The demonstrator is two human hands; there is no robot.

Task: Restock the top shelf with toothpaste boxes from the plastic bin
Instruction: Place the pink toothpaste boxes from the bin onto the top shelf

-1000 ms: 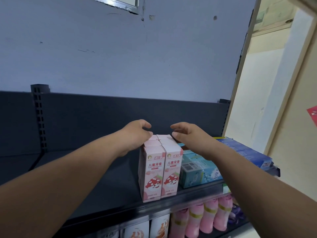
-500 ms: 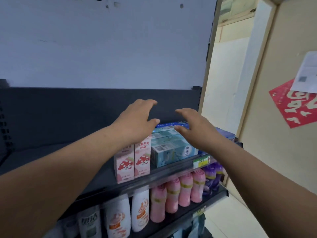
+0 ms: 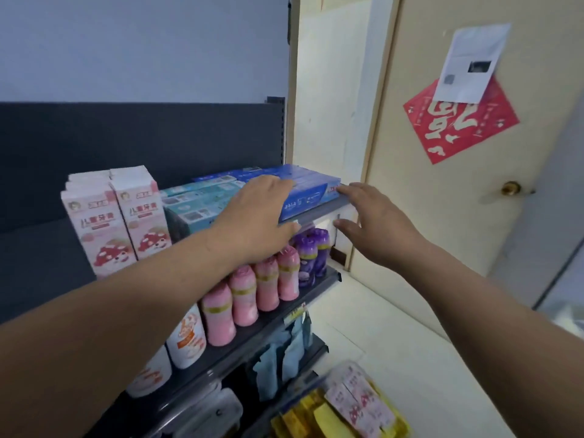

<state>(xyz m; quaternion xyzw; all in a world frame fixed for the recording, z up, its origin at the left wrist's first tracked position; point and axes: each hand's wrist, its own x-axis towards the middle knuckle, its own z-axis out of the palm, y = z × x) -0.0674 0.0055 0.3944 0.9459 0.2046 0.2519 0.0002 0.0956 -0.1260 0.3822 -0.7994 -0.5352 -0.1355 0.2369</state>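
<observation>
Upright pink toothpaste boxes stand at the front of the dark top shelf. To their right lie teal boxes and a stack of blue boxes. My left hand rests on the near end of the blue stack, fingers on top and thumb under its front edge. My right hand hovers, fingers spread, at the stack's right end, fingertips near its corner. At the bottom of the view sits a yellow plastic bin with more pink boxes.
Pink bottles and purple bottles line the shelf below, with white bottles to their left. A cream door with a red poster and brass knob stands just right of the shelf end.
Both hands left the pink boxes and moved right to the blue stack at the shelf's end. The view swung right and down, bringing the door and the bin into sight.
</observation>
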